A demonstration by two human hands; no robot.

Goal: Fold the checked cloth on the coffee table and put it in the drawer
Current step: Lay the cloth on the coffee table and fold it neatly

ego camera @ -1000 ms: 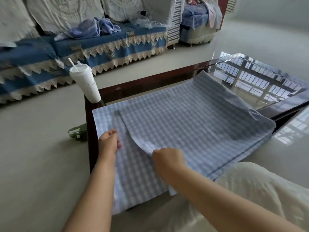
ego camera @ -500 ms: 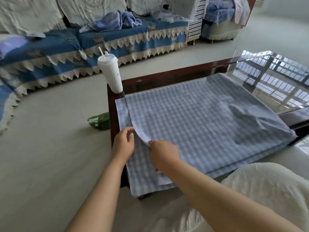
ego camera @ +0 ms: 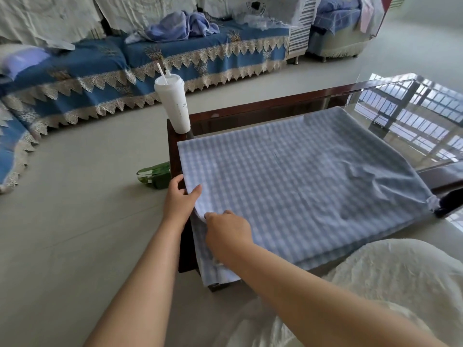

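Upper layer of checked cloth (ego camera: 300,181) now drawn to table (ego camera: 275,106) end.
Left hand (ego camera: 179,199) and right hand (ego camera: 229,229) fingers pinch its corner; overhang risks sliding floorward.

The checked cloth (ego camera: 300,181) is showing pale blue and white squares, beside a white cup (ego camera: 174,106) and dark brown table (ego camera: 263,106).

Cup: you see a white lidded cup (ego camera: 173,104) with a straw, upright, centre-left of the frame.
Sofa: your view's upper left holds a blue sofa (ego camera: 105,71) with lace trim.
Clothes: crumpled lilac clothes (ego camera: 180,28) lie on it, top centre.
Floor: a green object (ego camera: 155,174) sits left of centre.
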